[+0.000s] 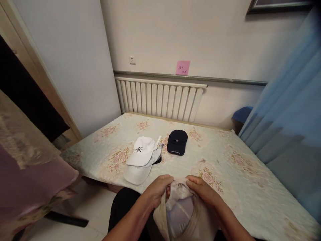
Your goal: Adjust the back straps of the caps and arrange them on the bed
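Observation:
Close to me, a beige baseball cap (160, 217) is held with its inside facing up, so its lining and sweatband show. My left hand (160, 189) pinches the cap's far edge on one side. On the other side, my right hand (202, 189) grips the same edge, thumb on top. Beyond my hands, a white cap (144, 149) with black "CK" lettering lies on top of a pale grey-white cap (137, 174). A dark navy cap (177, 142) with a small white emblem sits apart to the right, brim toward me.
The caps lie on a bed with a floral cover (225, 174). A white radiator (160, 98) and a pipe (225, 79) run along the far wall. Blue curtains (291, 124) hang at the right. Clothes (27, 140) hang at the left near a tall pale panel (72, 60).

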{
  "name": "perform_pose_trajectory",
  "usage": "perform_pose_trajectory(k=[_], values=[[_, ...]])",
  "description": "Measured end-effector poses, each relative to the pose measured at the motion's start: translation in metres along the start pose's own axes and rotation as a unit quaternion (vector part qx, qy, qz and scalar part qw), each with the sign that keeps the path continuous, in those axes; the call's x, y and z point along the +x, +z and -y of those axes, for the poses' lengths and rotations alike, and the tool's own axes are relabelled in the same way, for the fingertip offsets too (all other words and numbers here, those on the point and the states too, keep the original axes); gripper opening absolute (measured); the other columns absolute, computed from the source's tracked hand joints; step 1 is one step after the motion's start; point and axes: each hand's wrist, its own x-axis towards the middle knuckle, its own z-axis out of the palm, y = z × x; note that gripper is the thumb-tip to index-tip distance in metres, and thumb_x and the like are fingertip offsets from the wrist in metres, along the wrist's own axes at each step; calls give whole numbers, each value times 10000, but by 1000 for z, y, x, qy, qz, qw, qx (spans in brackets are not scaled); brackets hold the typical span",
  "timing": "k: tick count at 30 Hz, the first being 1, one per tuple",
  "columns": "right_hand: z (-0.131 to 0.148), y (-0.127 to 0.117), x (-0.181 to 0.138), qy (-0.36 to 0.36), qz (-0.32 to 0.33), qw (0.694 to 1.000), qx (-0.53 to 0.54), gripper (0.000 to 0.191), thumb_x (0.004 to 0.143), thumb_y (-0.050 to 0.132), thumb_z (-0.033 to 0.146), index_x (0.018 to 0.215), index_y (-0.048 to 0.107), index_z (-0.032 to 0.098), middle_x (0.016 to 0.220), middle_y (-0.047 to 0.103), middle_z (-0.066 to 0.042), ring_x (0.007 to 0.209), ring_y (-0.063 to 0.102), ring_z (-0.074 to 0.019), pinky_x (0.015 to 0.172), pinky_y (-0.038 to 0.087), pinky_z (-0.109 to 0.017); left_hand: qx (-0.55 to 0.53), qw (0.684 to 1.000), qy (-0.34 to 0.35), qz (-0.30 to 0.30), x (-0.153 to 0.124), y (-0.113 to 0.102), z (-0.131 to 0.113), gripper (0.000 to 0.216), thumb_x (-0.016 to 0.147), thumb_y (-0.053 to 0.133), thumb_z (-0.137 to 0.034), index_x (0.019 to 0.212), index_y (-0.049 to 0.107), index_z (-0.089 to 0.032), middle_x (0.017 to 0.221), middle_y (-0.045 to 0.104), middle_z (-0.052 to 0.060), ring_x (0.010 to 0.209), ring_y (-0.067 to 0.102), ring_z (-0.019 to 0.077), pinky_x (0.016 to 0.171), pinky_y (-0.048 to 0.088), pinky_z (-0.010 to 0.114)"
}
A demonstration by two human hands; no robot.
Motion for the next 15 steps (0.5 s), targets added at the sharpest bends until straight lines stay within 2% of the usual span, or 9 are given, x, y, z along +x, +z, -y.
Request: perform_pose_trajectory(k=[3,10,13,15], values=[[-2,1,4,-27,-21,999,-39,172,771,572,323,853,663,201,728,633,10,664,527,-157,626,371,-258,-10,1000,-22,-10,2,3,3,145,637,557,-248,541,491,-162,399,413,-65,347,319,45,391,218,170],[-19,9,17,-38,-56,995,-77,199,747,497,214,867,656,210,780,648,5,720,553,-178,666,389,-285,-27,996,-83,-15,12,-3,17,170,604,490,-192,441,452,-161,343,374,-46,313,309,52,360,212,180],[-17,12,21,-38,-62,993,-97,198,745,465,192,828,644,210,734,634,13,677,546,-164,635,391,-275,-38,996,-76,-3,13,-7,19,114,598,516,-165,488,495,-146,365,399,-43,323,335,56,360,222,179],[-7,13,22,-50,-67,987,-140,198,749,446,184,796,636,209,712,628,14,669,549,-162,631,395,-270,-45,997,-62,13,12,-7,18,25,603,556,-148,588,561,-130,406,435,-46,340,358,52,368,234,174]])
